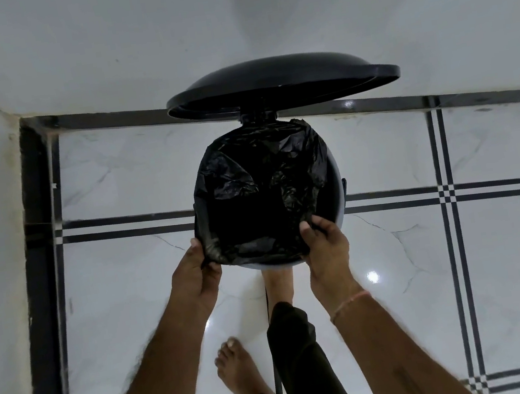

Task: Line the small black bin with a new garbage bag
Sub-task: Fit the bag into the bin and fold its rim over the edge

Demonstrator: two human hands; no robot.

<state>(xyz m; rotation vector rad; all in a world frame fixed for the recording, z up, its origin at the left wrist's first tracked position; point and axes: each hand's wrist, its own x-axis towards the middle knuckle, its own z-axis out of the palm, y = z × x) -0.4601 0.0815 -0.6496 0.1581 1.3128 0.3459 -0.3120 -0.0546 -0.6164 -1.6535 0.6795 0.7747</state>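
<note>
A small round bin (pixel 339 191) stands on the tiled floor, its black lid (pixel 281 82) swung up at the back. A crumpled black garbage bag (pixel 262 196) covers the bin's mouth and hangs over its near and left rim. My left hand (pixel 196 275) pinches the bag's edge at the near left of the rim. At the near right of the rim my right hand (pixel 326 247) grips the bag, thumb on top. The bin's body is mostly hidden beneath the bag.
White marble floor tiles (pixel 500 261) with black stripes surround the bin. White walls rise at the back (pixel 224 25) and left, meeting a black skirting (pixel 35 184). One bare foot (pixel 238 370) stands on the floor; the other reaches under the bin's front.
</note>
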